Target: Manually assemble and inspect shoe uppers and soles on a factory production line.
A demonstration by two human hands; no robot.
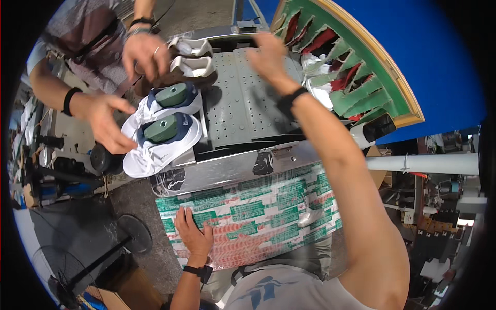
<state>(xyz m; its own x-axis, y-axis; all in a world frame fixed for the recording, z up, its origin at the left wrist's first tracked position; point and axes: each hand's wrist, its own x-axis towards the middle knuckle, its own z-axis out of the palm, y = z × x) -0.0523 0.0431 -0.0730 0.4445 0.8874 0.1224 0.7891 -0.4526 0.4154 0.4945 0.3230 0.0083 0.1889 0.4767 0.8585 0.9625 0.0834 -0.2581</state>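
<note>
My left hand lies flat, fingers spread, on a panel wrapped in green, white and red printed tape under clear film. My right hand reaches across a grey perforated metal conveyor plate to its far side; motion blur hides its fingers. Left of the plate are two white sneakers with navy collars and green shoe lasts inside. Beyond them sit brown shoes with white linings. A co-worker's two hands are at these shoes, one beside the nearer sneakers, one by the brown pair.
A wood-framed opening with slit green and red flaps stands at the plate's right, white shoes by its flaps. A metal rail edges the conveyor on my side. A white pipe runs right; a black round-based stand is lower left.
</note>
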